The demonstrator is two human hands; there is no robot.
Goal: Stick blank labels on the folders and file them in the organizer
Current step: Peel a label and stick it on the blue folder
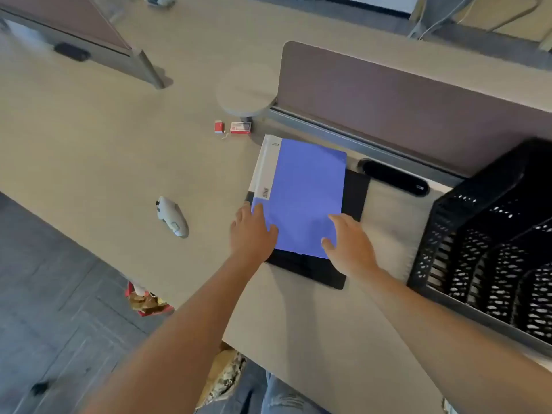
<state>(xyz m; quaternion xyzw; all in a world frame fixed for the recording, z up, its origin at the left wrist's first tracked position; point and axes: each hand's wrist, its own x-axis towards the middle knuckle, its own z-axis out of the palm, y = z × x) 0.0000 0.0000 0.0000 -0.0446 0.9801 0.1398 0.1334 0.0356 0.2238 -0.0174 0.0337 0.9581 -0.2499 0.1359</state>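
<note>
two bare forearms are reaching in from the bottom edge, nearest the camera, over one wide tan desk (104, 138).

one brown partition (418, 106) is standing along the desk's far right side.

one black mesh organizer (490, 234) is sitting at the right edge of the desk, just right of the folders. it is showing several curved slots, and every slot that can be seen is holding nothing.

one blue folder (307, 192) with a white spine strip and a small barcode is lying flat near the middle of the desk. it is resting on one black folder (310, 270), whose edges are sticking out on the near and right sides. whether more folders are lying in the stack cannot be told.

one left hand (252, 234) is lying on the blue folder's near left corner, fingers close together and slightly bent, gripping nothing that can be seen. one right hand (349, 243) is pressing on the near right part of the same cover, fingers spread open and flat, thumb pointing left, gripping nothing.

one round grey disc (246, 94) on a stub is standing at the partition's left end.

one black oval grommet (394, 177) is sitting between the folders and the partition.

one white controller (173, 216) is lying left of the hands, well apart from the folders.

two small red and white boxes (236, 127) are sitting side by side beyond the folders, near the disc.
</note>
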